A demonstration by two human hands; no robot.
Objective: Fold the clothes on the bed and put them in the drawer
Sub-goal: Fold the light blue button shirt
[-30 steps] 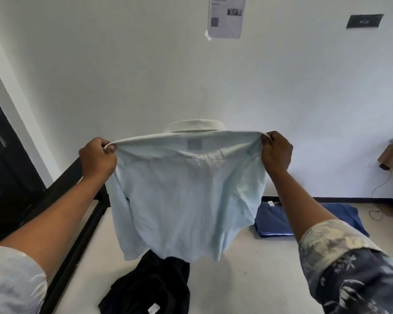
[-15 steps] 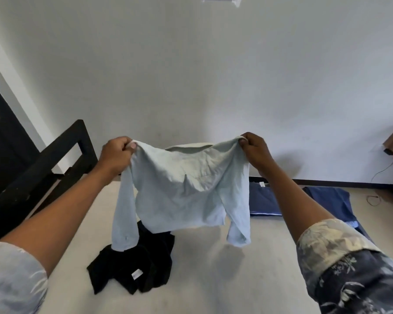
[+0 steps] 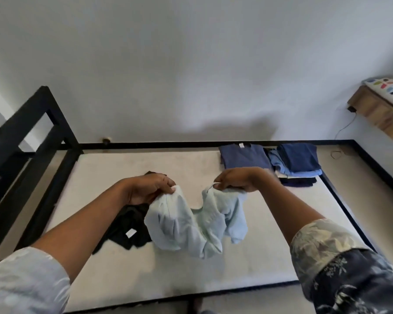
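**Two hands, one pale shirt bunched over the mattress**

One bare cream mattress [image 3: 270, 245] fills a black bed frame [image 3: 168, 145], with a black slatted end board [image 3: 32, 123] rising at the left and a white wall close behind the far rail. Open mattress lies in front of the clothes and to the right of them.

One pale blue shirt [image 3: 191, 227] hangs crumpled at mid-bed, its lower folds sagging onto the mattress. The left hand [image 3: 145, 189] and right hand [image 3: 238, 180] each pinch an upper edge between thumb and curled fingers, and the cloth dips between them.

One loose black garment [image 3: 127, 227] lies just left of the shirt, partly under the left forearm.

At the far right corner sit one stack of folded blue clothes [image 3: 297, 162] and, beside it, one folded slate-blue T-shirt [image 3: 245, 156].

One wooden shelf [image 3: 377, 112] on the right carries a patterned cushion [image 3: 388, 87].
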